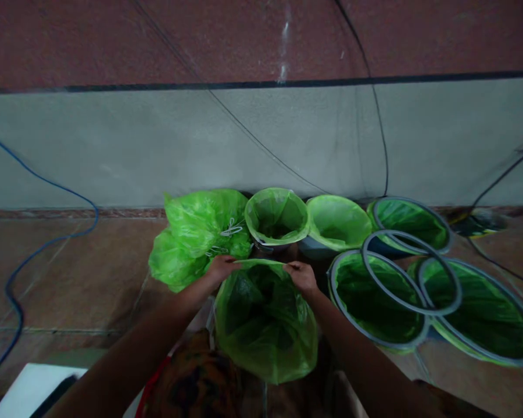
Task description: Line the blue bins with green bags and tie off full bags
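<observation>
My left hand [220,268] and my right hand [302,274] pinch the far rim of an open green plastic bag [265,325] and hold its mouth apart in front of me. Both hands are closed on the bag's edge. Dark contents show dimly inside the bag. Just beyond my left hand lies a tied green bag [200,235] with a white knot.
Two small bins lined with green bags [277,216] [337,222] stand against the grey wall. To the right are several green-lined bins with loose grey rings [412,273]. A blue cable [43,244] runs over the tiled floor on the left. A white object [30,389] sits bottom left.
</observation>
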Demonstrator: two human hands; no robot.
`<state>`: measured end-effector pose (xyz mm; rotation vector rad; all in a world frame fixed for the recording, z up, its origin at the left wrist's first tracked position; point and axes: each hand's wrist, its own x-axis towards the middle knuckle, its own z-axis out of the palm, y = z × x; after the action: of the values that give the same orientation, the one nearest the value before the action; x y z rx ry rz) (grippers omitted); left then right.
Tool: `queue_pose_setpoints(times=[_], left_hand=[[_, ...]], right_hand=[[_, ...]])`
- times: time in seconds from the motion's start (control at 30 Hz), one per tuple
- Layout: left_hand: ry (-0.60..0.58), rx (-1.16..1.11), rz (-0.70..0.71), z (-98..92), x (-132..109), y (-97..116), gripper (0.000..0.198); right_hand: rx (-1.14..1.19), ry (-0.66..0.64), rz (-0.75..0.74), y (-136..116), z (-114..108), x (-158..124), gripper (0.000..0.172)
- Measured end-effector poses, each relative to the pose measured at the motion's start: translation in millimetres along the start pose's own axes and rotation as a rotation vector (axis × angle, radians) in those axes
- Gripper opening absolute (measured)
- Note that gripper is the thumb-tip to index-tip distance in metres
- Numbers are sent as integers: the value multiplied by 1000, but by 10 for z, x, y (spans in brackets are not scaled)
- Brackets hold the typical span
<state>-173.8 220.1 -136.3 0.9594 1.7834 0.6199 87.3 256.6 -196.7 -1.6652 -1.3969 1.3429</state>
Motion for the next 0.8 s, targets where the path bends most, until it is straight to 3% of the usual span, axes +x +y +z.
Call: queue_pose_setpoints(times=[0.33, 0.57, 0.7, 0.8], left_hand=[[-117, -310, -119, -110, 50, -51, 24], [-303, -295, -167, -209, -4, -138, 40], [-264, -176, -125, -219, 36, -180, 43], [-138, -82, -45, -172, 138, -218, 39]], right_hand=[[101, -2, 85, -19, -27, 112, 34], [170, -39, 161, -84, -91, 77, 32], [173, -163, 152, -137, -182, 60, 39], [189, -203, 127, -147, -217, 63, 43]])
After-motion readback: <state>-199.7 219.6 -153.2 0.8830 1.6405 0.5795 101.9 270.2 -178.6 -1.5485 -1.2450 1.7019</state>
